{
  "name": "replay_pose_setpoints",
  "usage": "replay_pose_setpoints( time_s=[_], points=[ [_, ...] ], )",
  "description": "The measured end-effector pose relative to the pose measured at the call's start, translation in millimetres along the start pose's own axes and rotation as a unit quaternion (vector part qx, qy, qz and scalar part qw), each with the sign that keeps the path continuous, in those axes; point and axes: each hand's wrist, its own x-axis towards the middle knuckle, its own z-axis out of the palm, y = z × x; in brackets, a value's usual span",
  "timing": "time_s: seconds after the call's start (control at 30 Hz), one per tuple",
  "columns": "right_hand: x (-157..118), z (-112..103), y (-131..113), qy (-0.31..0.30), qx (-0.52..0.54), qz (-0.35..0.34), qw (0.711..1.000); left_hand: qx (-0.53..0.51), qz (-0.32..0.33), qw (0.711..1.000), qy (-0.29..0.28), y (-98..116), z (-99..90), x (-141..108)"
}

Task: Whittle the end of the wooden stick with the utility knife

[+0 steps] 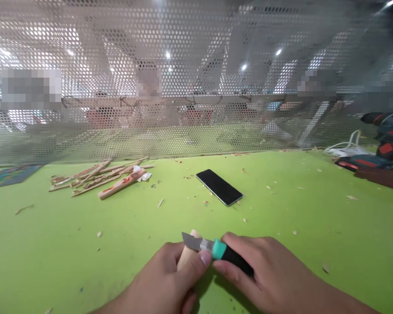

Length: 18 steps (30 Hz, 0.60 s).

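Note:
My left hand (170,274) is closed around a pale wooden stick (186,256), whose far end sticks out past my fingers. A carving knife (234,258) with a black and teal handle is gripped in my right hand (265,266). Its blade (191,241) points left and lies across the stick near the far end. My left thumb rests against the knife near the base of the blade. The lower part of the stick is hidden in my left palm.
A black-screened phone (219,187) lies beyond my hands among scattered wood shavings (245,220). Carved wooden sticks (94,176) are piled back left, beside a patterned mat (11,175). A cordless drill (388,139) stands at right. Perforated metal mesh (196,126) closes off the green table's (68,235) far side.

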Motion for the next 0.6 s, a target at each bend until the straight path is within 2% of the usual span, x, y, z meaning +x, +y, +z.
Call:
replay_pose_setpoints(
  time_s=[0.1, 0.17, 0.27, 0.43, 0.6],
  points=[
    [4.5, -7.4, 7.3, 0.061, 0.004, 0.094, 0.994, 0.017, -0.018, 1.000, 0.018, 1.1, 1.4, -0.5],
    [5.2, -12.7, 9.9, 0.102, -0.006, 0.108, 0.989, -0.013, -0.038, 0.999, 0.025, 1.4, 2.3, -0.6],
    [2.9, -15.6, 9.6, 0.059, 0.026, 0.083, 0.994, -0.054, -0.032, 0.998, 0.022, 2.1, 3.3, 0.3],
    [-2.7, -11.7, 3.7, -0.027, 0.053, 0.040, 0.997, -0.078, 0.012, 0.997, -0.019, 4.1, 4.0, 1.7],
    [-5.2, -5.8, -6.6, -0.054, 0.062, 0.011, 0.997, -0.083, 0.018, 0.996, -0.006, -1.2, 6.4, 0.9]
  ],
)
